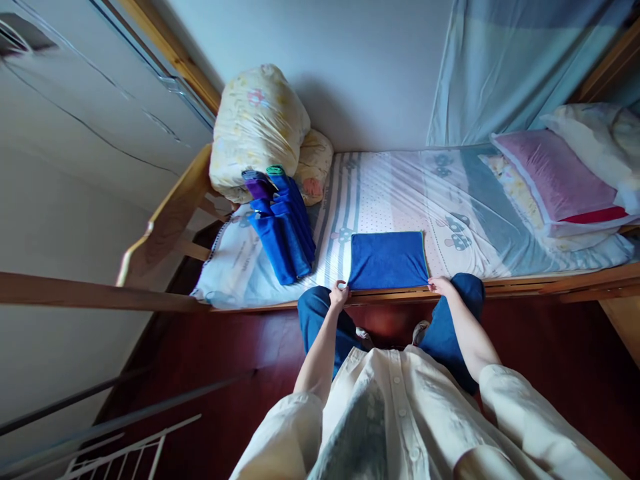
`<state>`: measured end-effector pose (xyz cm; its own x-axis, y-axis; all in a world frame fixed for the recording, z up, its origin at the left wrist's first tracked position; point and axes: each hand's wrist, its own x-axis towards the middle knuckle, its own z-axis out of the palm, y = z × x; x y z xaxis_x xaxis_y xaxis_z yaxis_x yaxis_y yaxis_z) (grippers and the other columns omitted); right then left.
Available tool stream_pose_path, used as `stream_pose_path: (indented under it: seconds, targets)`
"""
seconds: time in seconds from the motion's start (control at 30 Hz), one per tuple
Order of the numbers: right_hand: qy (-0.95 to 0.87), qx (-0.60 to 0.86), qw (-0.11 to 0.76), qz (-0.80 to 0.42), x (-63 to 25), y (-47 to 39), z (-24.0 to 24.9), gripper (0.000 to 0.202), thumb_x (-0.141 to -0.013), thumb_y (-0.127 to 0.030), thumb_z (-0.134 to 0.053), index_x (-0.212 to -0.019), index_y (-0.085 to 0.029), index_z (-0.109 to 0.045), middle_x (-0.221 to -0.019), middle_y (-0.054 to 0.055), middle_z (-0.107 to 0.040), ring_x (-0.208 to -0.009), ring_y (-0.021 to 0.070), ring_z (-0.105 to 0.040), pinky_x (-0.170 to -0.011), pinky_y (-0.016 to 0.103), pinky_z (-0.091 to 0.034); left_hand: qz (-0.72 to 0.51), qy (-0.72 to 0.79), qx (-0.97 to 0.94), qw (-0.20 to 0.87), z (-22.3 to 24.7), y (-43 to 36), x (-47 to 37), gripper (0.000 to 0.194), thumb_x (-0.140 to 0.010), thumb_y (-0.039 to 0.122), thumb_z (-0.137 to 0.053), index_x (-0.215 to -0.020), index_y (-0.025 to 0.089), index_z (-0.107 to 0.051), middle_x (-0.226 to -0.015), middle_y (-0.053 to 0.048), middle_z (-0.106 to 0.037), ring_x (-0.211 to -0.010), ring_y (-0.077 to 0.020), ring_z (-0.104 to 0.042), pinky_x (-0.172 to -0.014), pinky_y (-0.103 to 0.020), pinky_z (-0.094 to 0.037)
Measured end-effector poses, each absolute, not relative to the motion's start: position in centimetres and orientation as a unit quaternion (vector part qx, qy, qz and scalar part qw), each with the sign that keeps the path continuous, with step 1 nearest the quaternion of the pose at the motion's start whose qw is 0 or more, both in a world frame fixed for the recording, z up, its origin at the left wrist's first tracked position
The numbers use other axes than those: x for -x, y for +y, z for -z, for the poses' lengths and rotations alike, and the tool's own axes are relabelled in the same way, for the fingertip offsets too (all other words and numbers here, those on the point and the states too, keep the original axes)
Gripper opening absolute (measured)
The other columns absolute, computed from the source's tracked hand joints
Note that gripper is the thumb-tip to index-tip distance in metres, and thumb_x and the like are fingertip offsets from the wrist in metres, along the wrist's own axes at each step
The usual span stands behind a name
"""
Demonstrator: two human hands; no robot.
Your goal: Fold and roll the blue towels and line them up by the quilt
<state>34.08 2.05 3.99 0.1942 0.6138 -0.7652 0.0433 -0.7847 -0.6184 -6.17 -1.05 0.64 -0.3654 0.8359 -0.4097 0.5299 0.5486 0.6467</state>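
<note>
A blue cloth [388, 260] lies spread in a rectangle on the bed's front edge, in front of my knees. Its near left corner is pinched in my left hand [339, 293]. At the near right corner my right hand [439, 286] grips the same cloth, its fingers closed. To the left on the mattress rest several folded or rolled blue cloths [284, 233], with a purple roll [259, 186] and a green-ended one at their far end.
A bundled yellow floral quilt [260, 127] stands at the bed's left end, beside the wooden bed rail [167, 217]. Pink pillow [557, 170] and other bedding are at the right. A white metal rack [160, 453] is at lower left. A curtain [493, 73] hangs behind.
</note>
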Motion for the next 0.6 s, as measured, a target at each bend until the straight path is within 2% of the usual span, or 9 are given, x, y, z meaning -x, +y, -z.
stream_pose_path:
  seconds: [0.13,0.27,0.33,0.43,0.53,0.6]
  targets:
    - [-0.249,0.72,0.283,-0.582,-33.9,2.6,-3.9,0.019,-0.078,-0.005,-0.07,-0.067,-0.017,-0.06,-0.052,-0.002,-0.058,-0.051,0.0093,-0.056,-0.055,0.019,-0.052,-0.25,0.779,-0.406,0.408,-0.8,-0.3,6.5,0.029,-0.084,0.026,-0.058,-0.104,0.018,-0.076,-0.069,-0.002,-0.072,-0.074,-0.0191,-0.074,-0.076,-0.027,-0.054]
    - [-0.293,0.711,0.322,-0.552,-34.0,2.8,-3.3,0.011,-0.068,-0.008,-0.076,-0.072,-0.016,-0.07,-0.06,0.0,-0.066,-0.057,0.0112,-0.06,-0.059,0.022,-0.052,-0.295,0.752,-0.401,0.431,-0.6,0.4,6.4,0.043,-0.072,0.03,-0.069,-0.111,0.014,-0.078,-0.074,-0.002,-0.073,-0.071,-0.0172,-0.07,-0.069,-0.025,-0.052]
    - [-0.316,0.714,0.335,-0.527,-34.1,2.8,-2.9,0.019,-0.06,-0.008,-0.08,-0.076,-0.016,-0.074,-0.063,0.0,-0.069,-0.06,0.0134,-0.063,-0.061,0.024,-0.053,-0.312,0.744,-0.401,0.433,-0.5,0.7,6.4,0.05,-0.066,0.029,-0.072,-0.113,0.012,-0.078,-0.074,-0.001,-0.072,-0.069,-0.0163,-0.067,-0.066,-0.025,-0.051]
    - [-0.346,0.728,0.352,-0.476,-34.3,3.0,-2.1,0.021,-0.057,-0.015,-0.082,-0.077,-0.016,-0.076,-0.066,0.001,-0.071,-0.07,0.0188,-0.068,-0.068,0.029,-0.055,-0.33,0.741,-0.399,0.427,-0.2,1.2,6.6,0.045,-0.065,0.032,-0.075,-0.105,0.012,-0.079,-0.068,0.0,-0.068,-0.067,-0.017,-0.065,-0.065,-0.027,-0.05]
    - [-0.365,0.744,0.364,-0.425,-34.5,3.3,-1.5,0.021,-0.062,-0.028,-0.081,-0.077,-0.016,-0.075,-0.071,0.004,-0.074,-0.079,0.0232,-0.07,-0.075,0.033,-0.056,-0.341,0.745,-0.399,0.412,0.1,1.8,7.0,0.035,-0.068,0.038,-0.074,-0.094,0.015,-0.079,-0.068,-0.001,-0.067,-0.075,-0.0217,-0.069,-0.073,-0.031,-0.053]
    - [-0.375,0.749,0.368,-0.403,-34.5,3.6,-1.3,0.024,-0.063,-0.033,-0.081,-0.08,-0.016,-0.075,-0.077,0.006,-0.076,-0.084,0.0246,-0.07,-0.08,0.035,-0.056,-0.357,0.748,-0.399,0.393,0.4,2.1,7.1,0.03,-0.069,0.039,-0.074,-0.089,0.017,-0.078,-0.08,-0.006,-0.072,-0.091,-0.0261,-0.072,-0.086,-0.035,-0.055]
